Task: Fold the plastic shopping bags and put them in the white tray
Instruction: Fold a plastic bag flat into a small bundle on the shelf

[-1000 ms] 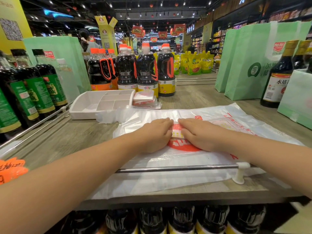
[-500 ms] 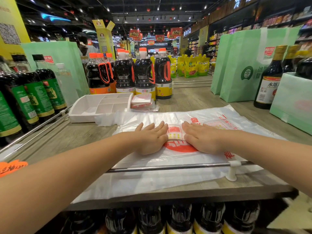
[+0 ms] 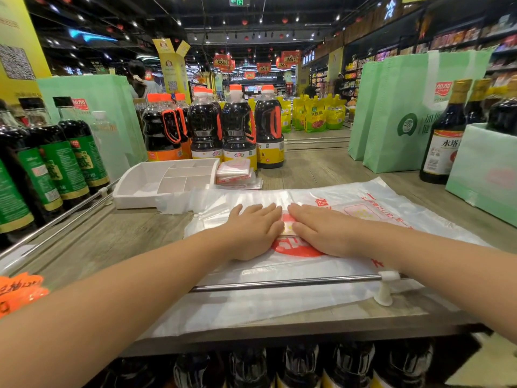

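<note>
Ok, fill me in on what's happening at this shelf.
A person has a plastic bag spread out on the wooden shelf. The left hand and right hand press on it side by side with flat, straight fingers. It is not yet folded small. A few folded bags are stacked beside the white tray, on its right, not in it. Sauce bottles stand behind them.

Both arms are stretched forward; the left hand [image 3: 256, 233] and right hand [image 3: 324, 233] are laid flat, palms down, fingers [image 3: 268, 210] straight, side by side.
</note>
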The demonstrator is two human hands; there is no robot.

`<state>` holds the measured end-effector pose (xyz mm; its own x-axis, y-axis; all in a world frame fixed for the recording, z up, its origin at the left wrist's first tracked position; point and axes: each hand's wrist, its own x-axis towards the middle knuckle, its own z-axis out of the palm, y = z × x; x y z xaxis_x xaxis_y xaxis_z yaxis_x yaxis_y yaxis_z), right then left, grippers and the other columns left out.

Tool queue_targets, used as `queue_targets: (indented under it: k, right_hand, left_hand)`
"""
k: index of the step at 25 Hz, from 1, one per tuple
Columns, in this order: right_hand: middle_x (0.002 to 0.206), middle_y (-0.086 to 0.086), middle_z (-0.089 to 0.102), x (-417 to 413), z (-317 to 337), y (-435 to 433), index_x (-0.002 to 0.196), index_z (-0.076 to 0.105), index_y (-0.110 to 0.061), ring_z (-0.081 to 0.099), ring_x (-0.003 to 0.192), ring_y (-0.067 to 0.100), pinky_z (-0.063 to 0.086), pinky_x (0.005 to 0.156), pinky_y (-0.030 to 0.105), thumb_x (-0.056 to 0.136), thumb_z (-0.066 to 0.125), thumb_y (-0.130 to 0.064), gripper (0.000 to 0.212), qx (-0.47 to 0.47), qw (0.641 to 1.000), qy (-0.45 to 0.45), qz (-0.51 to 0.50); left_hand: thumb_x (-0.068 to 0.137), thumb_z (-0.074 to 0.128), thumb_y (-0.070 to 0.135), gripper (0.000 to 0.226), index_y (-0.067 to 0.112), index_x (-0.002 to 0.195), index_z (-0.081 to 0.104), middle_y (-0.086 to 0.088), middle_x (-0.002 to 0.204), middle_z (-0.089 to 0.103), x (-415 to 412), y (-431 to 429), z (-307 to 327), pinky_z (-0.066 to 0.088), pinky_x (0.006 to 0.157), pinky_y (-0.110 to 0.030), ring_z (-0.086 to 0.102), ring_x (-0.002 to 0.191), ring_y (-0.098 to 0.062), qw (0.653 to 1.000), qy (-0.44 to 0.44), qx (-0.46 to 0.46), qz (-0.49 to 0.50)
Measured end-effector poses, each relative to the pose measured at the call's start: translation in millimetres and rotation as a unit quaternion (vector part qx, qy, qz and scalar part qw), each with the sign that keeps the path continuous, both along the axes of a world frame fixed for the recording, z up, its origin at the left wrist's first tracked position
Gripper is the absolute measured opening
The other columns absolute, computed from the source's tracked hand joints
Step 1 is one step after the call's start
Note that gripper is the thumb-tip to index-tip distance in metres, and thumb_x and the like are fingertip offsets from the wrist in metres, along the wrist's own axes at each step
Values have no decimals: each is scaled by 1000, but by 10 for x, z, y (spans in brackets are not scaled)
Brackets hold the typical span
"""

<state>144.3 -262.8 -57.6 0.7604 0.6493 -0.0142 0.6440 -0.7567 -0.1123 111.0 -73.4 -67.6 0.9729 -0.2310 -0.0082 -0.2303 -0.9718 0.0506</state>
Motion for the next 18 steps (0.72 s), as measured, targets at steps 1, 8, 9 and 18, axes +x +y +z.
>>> queue_targets:
  k: [1, 8, 9, 18]
  right_hand:
    - [166, 3, 17, 6, 8, -6, 159, 14, -13, 16, 152, 18, 13, 123, 32, 108, 24, -41, 59, -17, 1000, 21, 0]
    - [166, -10, -8, 88, 61, -206, 159, -2, -26, -5, 152, 8, -2, 124, 32, 107, 21, -46, 60, -53, 995, 87, -5]
    - [166, -10, -7, 81, 60, -218, 159, 0, -27, -5, 152, 8, -2, 124, 32, 108, 22, -45, 60, -48, 994, 93, -9]
    - [129, -8, 57, -18, 134, -181, 137, 53, -29, 55, 116, 13, 43, 102, 30, 83, 72, -52, 61, 143, 986, 33, -74]
  left_hand:
    - [107, 12, 45, 56, 28, 160, 6, 9, 167, 4, -3, 24, 13, 2, 122, -51, 6, 153, -18, 1000, 30, 7, -2]
    - [106, 8, 48, 57, 31, 158, -8, 12, 166, -10, -15, 144, 56, -2, 123, -47, -5, 154, -17, 997, 72, 36, -9]
    - [106, 9, 48, 57, 31, 159, -7, 12, 166, -9, -23, 148, 48, -2, 123, -47, -5, 154, -17, 997, 70, 30, -10]
    - [96, 59, 42, 45, 25, 138, 51, 6, 128, 62, -66, 94, 141, 45, 102, -36, 57, 113, -15, 978, -57, -195, 36]
